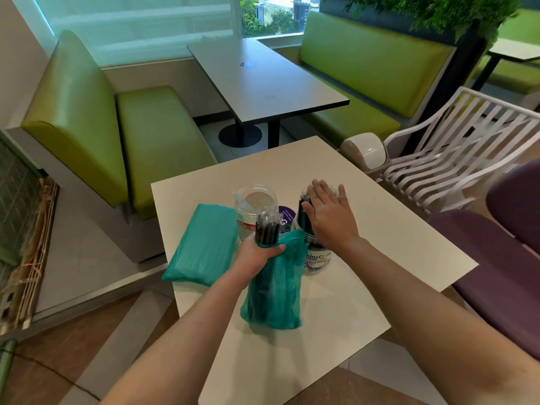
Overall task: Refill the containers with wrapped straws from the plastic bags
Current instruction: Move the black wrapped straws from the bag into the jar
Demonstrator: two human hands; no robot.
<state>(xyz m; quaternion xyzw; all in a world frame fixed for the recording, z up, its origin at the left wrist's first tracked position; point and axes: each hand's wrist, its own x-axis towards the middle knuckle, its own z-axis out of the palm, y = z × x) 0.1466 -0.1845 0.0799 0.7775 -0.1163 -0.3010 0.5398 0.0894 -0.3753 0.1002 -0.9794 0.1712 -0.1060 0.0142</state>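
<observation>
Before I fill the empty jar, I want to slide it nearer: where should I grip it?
Wrap fingers round the clear jar at its wall just under the open rim, from the far left side; the green bag and straw bundle crowd its near side.

A café or fast-food dining area: green padded booth benches (152,141) flank a pedestal table (263,83) (window behind), white slatted chair (444,153) nearby.

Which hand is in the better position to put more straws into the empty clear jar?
Probably the left hand. It already grips a bundle of black wrapped straws at the mouth of the teal plastic bag, just before the empty clear plastic jar. The right hand lies flat on the filled jar's straws.
</observation>
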